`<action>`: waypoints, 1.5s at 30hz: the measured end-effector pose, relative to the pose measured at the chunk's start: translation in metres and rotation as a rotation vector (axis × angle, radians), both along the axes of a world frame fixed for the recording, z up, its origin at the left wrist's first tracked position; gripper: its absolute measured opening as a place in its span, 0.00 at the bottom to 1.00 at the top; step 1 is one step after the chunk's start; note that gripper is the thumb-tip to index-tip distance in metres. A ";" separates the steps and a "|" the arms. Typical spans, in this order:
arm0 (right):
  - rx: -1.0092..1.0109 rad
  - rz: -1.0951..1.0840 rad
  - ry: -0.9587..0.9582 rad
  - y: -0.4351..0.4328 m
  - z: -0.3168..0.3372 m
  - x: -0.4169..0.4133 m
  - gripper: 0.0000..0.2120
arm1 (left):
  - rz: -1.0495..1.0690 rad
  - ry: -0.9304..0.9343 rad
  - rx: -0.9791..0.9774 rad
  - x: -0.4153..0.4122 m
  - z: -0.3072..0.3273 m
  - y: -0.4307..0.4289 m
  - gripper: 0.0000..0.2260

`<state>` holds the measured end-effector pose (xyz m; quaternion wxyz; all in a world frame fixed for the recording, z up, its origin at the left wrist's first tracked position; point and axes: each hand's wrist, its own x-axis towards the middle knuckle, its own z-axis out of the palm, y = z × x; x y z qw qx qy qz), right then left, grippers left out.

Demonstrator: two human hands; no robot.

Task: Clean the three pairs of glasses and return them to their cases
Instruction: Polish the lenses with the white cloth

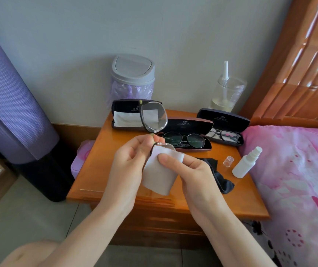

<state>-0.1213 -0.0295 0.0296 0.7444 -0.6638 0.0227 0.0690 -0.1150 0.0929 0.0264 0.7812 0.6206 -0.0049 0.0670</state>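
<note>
Over nightstand (pixel 104 166) edge, left hand (pixel 129 166) holds glasses (pixel 153 117), right hand (pixel 194 174) cloth (pixel 159 176)

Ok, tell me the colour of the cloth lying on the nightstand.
The cloth is black; head view.

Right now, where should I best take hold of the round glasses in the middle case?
Probably pinch the bridge of the round glasses from above: they lie flat in the open middle case, and the bridge keeps fingers off both lenses.
</note>
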 end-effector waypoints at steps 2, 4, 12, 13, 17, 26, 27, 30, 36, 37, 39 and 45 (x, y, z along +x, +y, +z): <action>0.019 -0.019 0.010 -0.001 0.001 0.002 0.18 | -0.012 0.004 0.078 -0.001 -0.003 -0.002 0.13; 0.028 -0.037 0.020 -0.001 0.001 0.003 0.19 | 0.000 0.005 0.110 -0.001 -0.005 -0.004 0.13; -0.046 0.027 0.004 0.003 0.003 0.000 0.20 | 0.019 0.033 0.055 -0.003 -0.007 -0.006 0.09; -0.073 0.038 0.001 0.001 0.003 0.000 0.19 | 0.008 0.040 0.037 -0.002 -0.006 -0.006 0.10; -0.130 0.106 -0.006 -0.003 0.004 -0.003 0.11 | 0.001 0.054 -0.072 0.000 -0.005 -0.002 0.11; -0.209 0.201 -0.065 -0.013 0.010 -0.004 0.02 | 0.014 0.009 -0.114 0.004 0.000 0.004 0.10; -0.205 0.201 -0.070 -0.013 0.010 -0.004 0.02 | 0.022 0.007 -0.107 0.005 0.000 0.004 0.10; -0.162 0.182 -0.074 -0.010 0.007 -0.003 0.03 | 0.043 -0.012 -0.082 0.005 -0.001 0.003 0.09; -0.080 0.095 -0.044 -0.002 0.002 -0.003 0.16 | 0.073 -0.016 -0.025 0.003 -0.003 0.000 0.08; -0.071 0.082 -0.039 -0.001 0.002 -0.003 0.16 | 0.074 -0.019 0.000 0.002 -0.003 -0.001 0.08; -0.017 0.059 -0.024 0.002 0.001 -0.002 0.14 | 0.056 -0.033 0.053 0.000 -0.003 -0.004 0.08; 0.086 -0.033 0.014 0.004 -0.003 0.001 0.19 | 0.037 -0.067 0.158 -0.003 0.000 -0.008 0.08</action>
